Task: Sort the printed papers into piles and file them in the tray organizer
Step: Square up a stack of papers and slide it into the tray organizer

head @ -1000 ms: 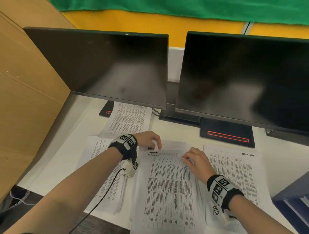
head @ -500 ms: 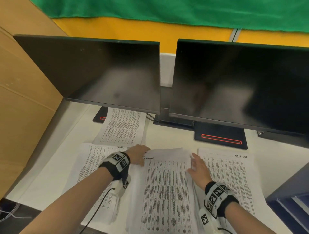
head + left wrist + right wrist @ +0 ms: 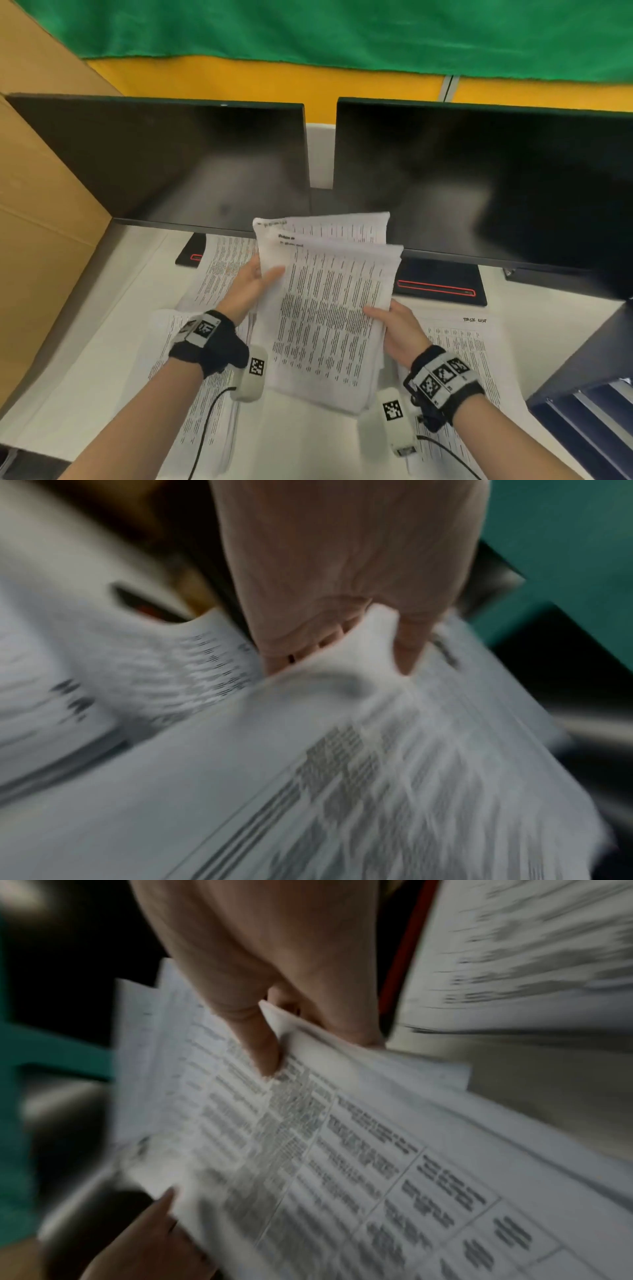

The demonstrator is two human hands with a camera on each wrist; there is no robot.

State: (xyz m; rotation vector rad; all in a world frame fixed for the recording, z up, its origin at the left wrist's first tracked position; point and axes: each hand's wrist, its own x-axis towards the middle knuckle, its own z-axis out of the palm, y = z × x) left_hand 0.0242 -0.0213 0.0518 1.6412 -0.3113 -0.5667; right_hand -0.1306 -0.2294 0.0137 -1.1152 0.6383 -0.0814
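A thick stack of printed papers [image 3: 329, 308] is lifted off the desk and tilted up toward the monitors, its top sheets fanned. My left hand [image 3: 251, 287] grips its left edge, thumb on the front [image 3: 405, 647]. My right hand [image 3: 390, 325] grips the right edge, thumb on the printed face [image 3: 260, 1047]. In both wrist views the stack [image 3: 342, 777] [image 3: 342, 1164] is blurred. Other paper piles lie on the desk: one at the left [image 3: 191, 377], one further back left [image 3: 226, 267], one at the right headed "TASK LIST" [image 3: 472, 346]. A dark tray organizer [image 3: 589, 411] shows at the lower right.
Two dark monitors [image 3: 171, 164] [image 3: 496, 185] stand at the back of the white desk [image 3: 85, 377], their bases [image 3: 442, 284] behind the piles. A tan partition [image 3: 41, 205] closes the left side. Wrist-camera cables trail over the desk's front.
Both hands have taken hold of the middle stack by its side edges and raised it from the desk, tilting it up. The head view has pulled back and upward.
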